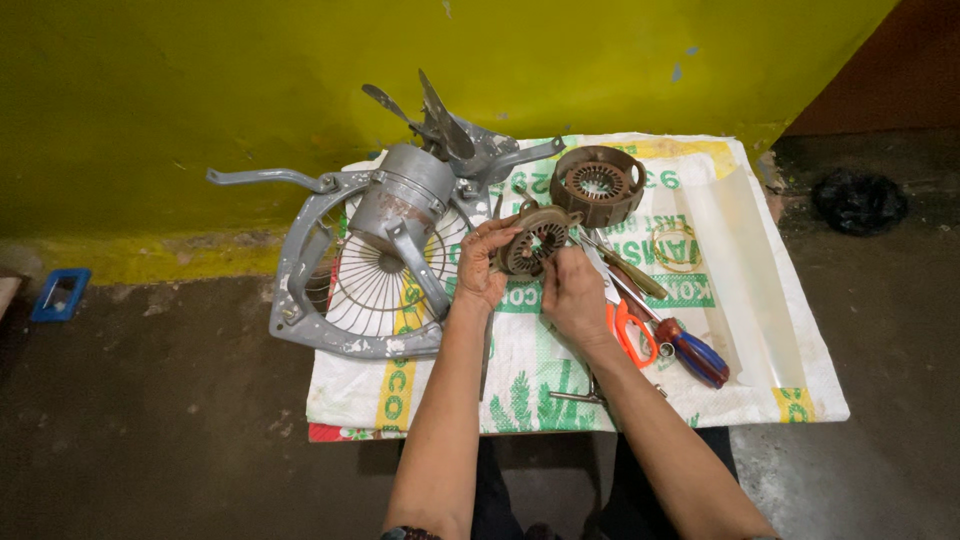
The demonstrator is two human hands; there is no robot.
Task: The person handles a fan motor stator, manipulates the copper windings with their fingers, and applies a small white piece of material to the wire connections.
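A: Clearance around fingers?
B: Ample bare woven sack [760, 300] right of fingers; fan frame [300, 290] close on left; scissors [630, 335] and screwdriver [690, 350] just below right.
A: Surface, room?
B: Sack on dark floor [150, 420], yellow wall [250, 90] beyond.
A: Pose?
B: Left hand [480, 265] closed around round motor part [533, 242]; right hand [572, 290] pinching its lower edge. Second motor shell [598, 183] just above fingertips.

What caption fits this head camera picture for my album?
Two hands, left hand and right hand, hold a round slotted motor part above a printed sack, beside a grey fan frame.
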